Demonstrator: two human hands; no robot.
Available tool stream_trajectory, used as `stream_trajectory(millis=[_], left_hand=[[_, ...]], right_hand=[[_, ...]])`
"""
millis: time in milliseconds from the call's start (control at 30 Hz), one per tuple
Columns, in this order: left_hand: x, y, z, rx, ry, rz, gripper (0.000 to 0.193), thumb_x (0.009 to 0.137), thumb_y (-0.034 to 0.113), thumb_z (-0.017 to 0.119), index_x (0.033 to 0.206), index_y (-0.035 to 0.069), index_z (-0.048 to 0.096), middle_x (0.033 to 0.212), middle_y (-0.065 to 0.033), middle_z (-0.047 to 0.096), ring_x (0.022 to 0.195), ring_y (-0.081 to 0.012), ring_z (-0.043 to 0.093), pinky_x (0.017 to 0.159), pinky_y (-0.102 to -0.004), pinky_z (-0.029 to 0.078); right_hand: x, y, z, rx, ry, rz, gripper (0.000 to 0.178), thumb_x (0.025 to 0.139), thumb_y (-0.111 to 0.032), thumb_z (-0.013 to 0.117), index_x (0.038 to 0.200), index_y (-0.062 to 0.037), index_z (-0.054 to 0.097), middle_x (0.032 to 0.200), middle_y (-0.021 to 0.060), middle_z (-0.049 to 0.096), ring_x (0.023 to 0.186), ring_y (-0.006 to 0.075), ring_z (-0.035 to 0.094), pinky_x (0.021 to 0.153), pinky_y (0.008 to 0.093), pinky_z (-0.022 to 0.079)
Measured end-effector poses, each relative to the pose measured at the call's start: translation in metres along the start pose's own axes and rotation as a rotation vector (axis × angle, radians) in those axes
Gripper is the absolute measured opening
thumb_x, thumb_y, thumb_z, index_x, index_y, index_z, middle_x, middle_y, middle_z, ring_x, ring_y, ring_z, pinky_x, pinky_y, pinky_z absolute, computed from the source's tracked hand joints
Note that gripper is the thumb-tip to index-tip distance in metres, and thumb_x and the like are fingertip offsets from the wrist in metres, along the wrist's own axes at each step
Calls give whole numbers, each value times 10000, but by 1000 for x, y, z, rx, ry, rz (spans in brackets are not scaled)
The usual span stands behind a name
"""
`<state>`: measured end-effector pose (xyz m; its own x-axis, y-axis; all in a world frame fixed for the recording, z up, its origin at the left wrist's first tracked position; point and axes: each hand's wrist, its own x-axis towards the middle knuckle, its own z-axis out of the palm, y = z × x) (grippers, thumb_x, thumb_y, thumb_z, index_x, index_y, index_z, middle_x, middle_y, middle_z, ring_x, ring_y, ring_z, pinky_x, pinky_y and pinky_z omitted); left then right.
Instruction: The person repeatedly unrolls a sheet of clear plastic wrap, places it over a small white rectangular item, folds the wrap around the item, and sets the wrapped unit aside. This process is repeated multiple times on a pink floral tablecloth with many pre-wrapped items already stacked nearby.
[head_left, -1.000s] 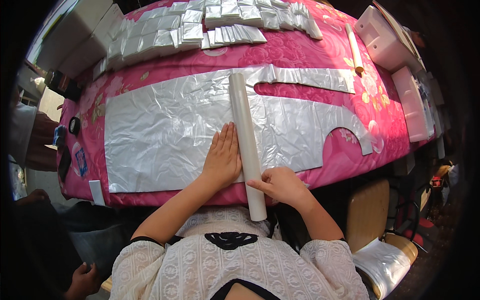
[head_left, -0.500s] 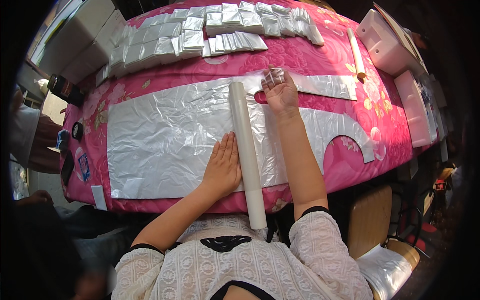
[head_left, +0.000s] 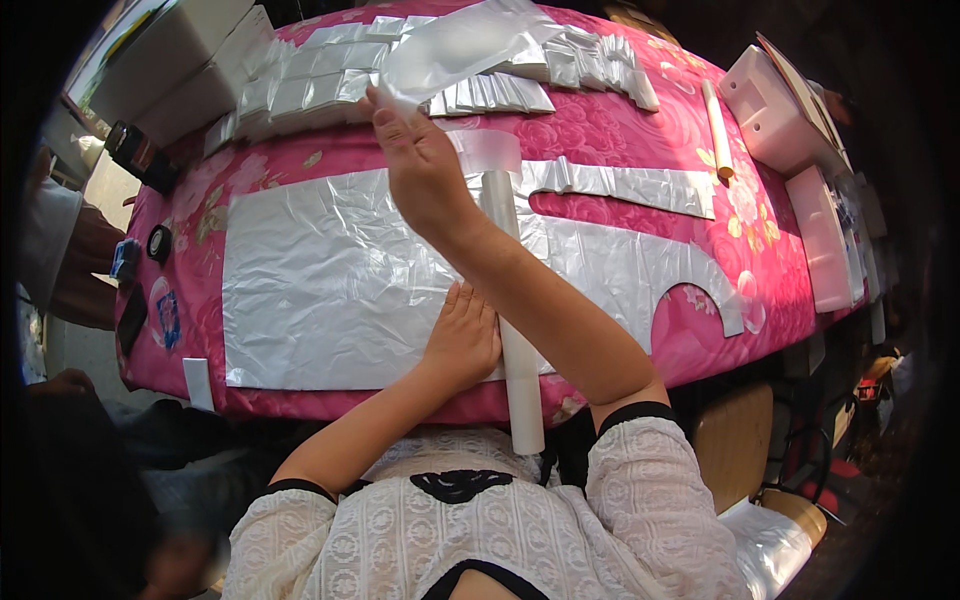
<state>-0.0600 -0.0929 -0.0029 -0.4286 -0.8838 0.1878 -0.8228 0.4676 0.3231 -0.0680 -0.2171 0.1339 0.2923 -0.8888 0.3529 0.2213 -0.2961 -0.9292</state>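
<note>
Left grip (head_left: 463, 335): laid flat, fingers together and extended, closed on nothing that I can see. It rests on the silvery sheet (head_left: 310, 280), its edge against the pale roll (head_left: 522, 390), which lies just to its right. The roll's near end projects past the counter (head_left: 570, 120) edge toward the wearer; its middle is hidden under the right forearm.

Right grip (head_left: 425, 175): raised beyond the left one, fingers closed on a corner of clear film (head_left: 465, 45). Exact finger placement is hard to make out; film and fingertips blend in the glare. The film spreads up and to the right of this grip, veiling part of the folded packets (head_left: 330, 75) behind it. A translucent band crosses the roll's far end, just right of the same grip; whether it joins the film I cannot tell.

Sheet extends to both sides of the left grip; the right forearm covers a stretch of it. Well right of the right grip: a yellowish tube (head_left: 718, 130). Left of and nearer than the left grip, a co-worker's hand (head_left: 183, 565), blurred, half lost in the dark rim.
</note>
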Motion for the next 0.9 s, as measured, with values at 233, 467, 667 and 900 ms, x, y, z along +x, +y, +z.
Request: stream_trajectory(millis=[233,467,667,900], left_hand=[[-2,-6,14,114,161,17,606,837,218,410,1322,-124,288,1386,-267,307,1322,-359,273,1085,-455,165],[-5,-14,32,96,229,-19,577,850,214,396,1308,-126,305,1398,-242,302,1335,-353,243,1075,-467,196],[0,5,-11,-294,134,-7,585,859,182,382,1325,-137,230,1409,-295,211,1346,-384,170,1096,-468,150],[-8,-8,-18,-419,232,-41,673,796,103,488,1367,-81,184,1424,-270,198,1350,-375,163,1106,-423,122]], right_hand=[[-50,118,169,-647,-403,64,594,865,-308,501,1327,25,331,1355,236,352,1311,381,244,1063,503,180],[-85,43,102,-555,-712,-159,704,827,-299,581,1358,30,255,1386,252,284,1294,386,263,1059,436,241],[-139,-1,-98,-887,-462,-299,445,732,-102,649,1157,-30,539,1193,136,537,1104,313,508,924,412,417],[-172,5,-155,-1165,-722,-176,603,843,-423,485,1324,-70,398,1406,117,340,1317,295,284,1064,441,233]])
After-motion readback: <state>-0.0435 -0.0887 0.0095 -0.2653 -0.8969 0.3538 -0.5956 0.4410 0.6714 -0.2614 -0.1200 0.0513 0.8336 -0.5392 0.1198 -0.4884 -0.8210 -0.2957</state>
